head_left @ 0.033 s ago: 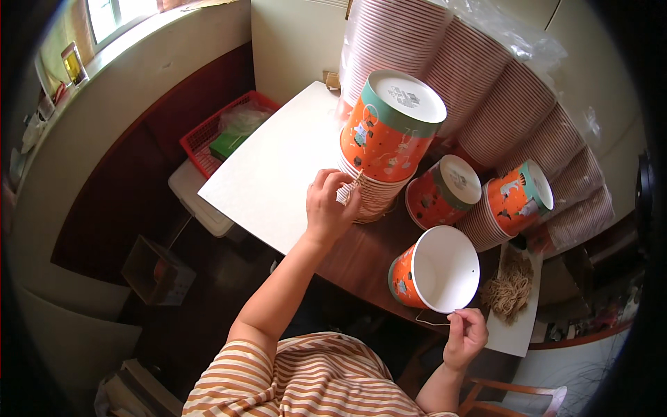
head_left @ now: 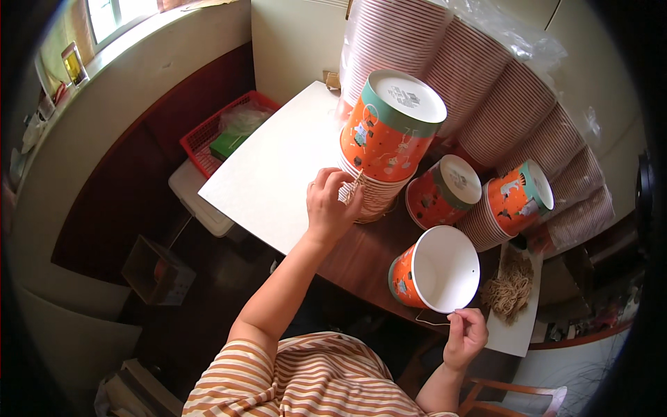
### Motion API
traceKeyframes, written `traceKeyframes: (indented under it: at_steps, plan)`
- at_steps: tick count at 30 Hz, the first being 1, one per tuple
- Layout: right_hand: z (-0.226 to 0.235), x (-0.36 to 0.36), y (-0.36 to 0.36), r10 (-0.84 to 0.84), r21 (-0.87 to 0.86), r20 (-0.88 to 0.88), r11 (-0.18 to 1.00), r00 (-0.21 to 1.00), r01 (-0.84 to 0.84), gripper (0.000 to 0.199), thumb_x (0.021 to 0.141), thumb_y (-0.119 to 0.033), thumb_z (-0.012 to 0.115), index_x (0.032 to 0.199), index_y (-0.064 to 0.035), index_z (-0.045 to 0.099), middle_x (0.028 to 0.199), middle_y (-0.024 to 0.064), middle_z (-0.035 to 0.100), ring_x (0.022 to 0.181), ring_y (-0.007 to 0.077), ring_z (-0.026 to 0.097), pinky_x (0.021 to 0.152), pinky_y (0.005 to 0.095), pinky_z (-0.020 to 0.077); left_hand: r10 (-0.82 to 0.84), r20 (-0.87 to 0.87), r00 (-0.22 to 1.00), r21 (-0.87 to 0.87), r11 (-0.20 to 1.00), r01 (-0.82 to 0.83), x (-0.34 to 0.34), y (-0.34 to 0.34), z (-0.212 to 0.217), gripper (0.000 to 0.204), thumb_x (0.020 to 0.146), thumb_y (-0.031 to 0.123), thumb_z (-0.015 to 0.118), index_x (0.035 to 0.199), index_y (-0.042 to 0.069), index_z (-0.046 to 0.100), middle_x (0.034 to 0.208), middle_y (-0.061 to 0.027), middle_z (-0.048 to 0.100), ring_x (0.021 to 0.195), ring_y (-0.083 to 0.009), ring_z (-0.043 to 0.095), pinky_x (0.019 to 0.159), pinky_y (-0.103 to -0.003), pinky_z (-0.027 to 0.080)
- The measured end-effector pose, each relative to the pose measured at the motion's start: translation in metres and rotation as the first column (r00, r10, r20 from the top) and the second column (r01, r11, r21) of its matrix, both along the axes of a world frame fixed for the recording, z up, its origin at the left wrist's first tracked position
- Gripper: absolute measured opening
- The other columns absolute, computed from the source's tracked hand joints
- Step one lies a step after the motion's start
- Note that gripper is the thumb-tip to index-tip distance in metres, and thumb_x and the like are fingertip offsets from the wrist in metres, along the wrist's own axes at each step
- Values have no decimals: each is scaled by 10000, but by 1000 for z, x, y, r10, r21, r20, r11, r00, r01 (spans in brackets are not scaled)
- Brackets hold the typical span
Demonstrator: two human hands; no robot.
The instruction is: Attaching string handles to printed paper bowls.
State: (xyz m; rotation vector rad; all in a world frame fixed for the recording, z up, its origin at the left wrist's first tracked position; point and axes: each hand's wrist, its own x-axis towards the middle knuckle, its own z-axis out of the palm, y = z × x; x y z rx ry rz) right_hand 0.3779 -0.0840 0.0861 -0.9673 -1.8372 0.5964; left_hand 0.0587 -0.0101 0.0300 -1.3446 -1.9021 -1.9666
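Observation:
My left hand (head_left: 332, 203) is closed on the ribbed lower rims of a tall stack of upturned orange paper buckets (head_left: 389, 132), with a bit of pale string at its fingertips. A single orange bucket (head_left: 434, 272) lies on its side on the brown table (head_left: 358, 260), its white inside facing me. Below it, my right hand (head_left: 465, 337) pinches a thin string (head_left: 432, 321) that runs to this bucket's rim. A pile of pale strings (head_left: 511, 288) rests on a white tray (head_left: 515, 337) beside that hand.
Two shorter bucket stacks (head_left: 445, 189) (head_left: 520, 194) stand at the right. Long bagged rows of cups (head_left: 486, 76) lean behind them. A white board (head_left: 278, 167) covers the table's left part. A red basket (head_left: 222, 135) sits below the window wall.

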Motion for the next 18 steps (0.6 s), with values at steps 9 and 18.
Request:
traceKeyframes:
  at_steps: [9,18]
  plan:
    - [-3,2,1,12,7,-9,1000,1000,-12,35,872,10,580,905,17,570,796,56,561,698,99,531,651,204,420,169,-205,964,-15,984,-176,6,8,10,256,682,157,748,864,100,578,947,-43,574,714,-182,581,737,-350,425]
    - [-5,4,2,9,33,-3,999,1000,-9,33,873,13,579,906,15,573,803,60,565,695,100,535,644,204,425,235,-199,951,24,972,-235,4,8,11,161,711,177,707,797,110,588,852,-32,602,831,-230,601,911,-453,412]
